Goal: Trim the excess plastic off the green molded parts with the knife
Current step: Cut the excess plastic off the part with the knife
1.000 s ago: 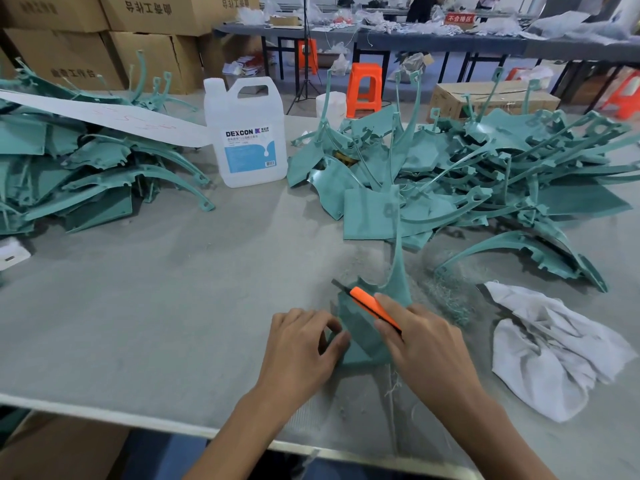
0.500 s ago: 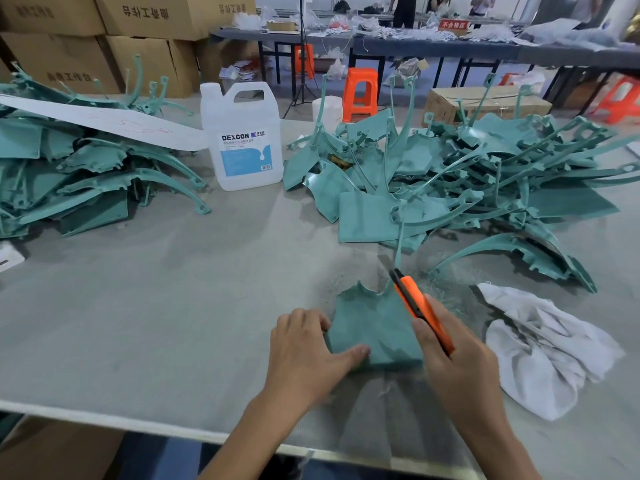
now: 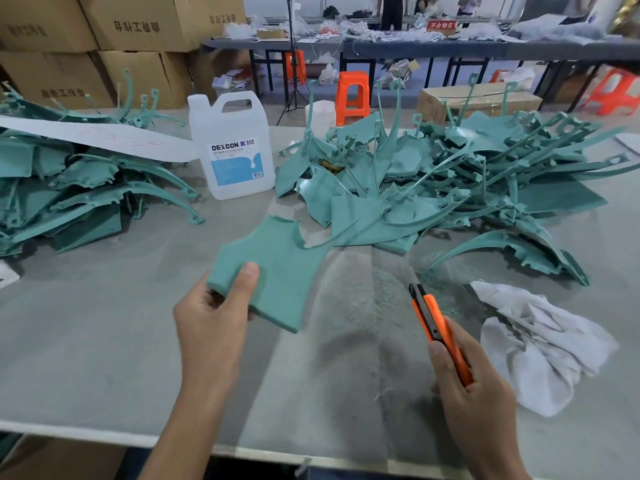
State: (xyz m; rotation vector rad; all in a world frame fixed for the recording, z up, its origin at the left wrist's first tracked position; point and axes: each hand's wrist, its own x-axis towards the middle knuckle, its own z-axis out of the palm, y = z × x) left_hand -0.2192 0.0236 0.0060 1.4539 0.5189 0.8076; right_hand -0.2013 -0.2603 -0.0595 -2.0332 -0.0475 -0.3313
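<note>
The left hand (image 3: 211, 317) pinches a green part (image 3: 277, 265), its fingers hidden beneath the part. The right hand (image 3: 471, 386) grips the knife (image 3: 438, 327); its blade tip is hard to make out.

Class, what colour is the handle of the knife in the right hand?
Orange, with a black slider strip, on the knife; the head view shows it.

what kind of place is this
Probably a factory trimming workshop: heaps of green parts on the worktable, stacked boxes behind, rows of tables at the back. The left hand grips a part, the right hand a knife.
</note>
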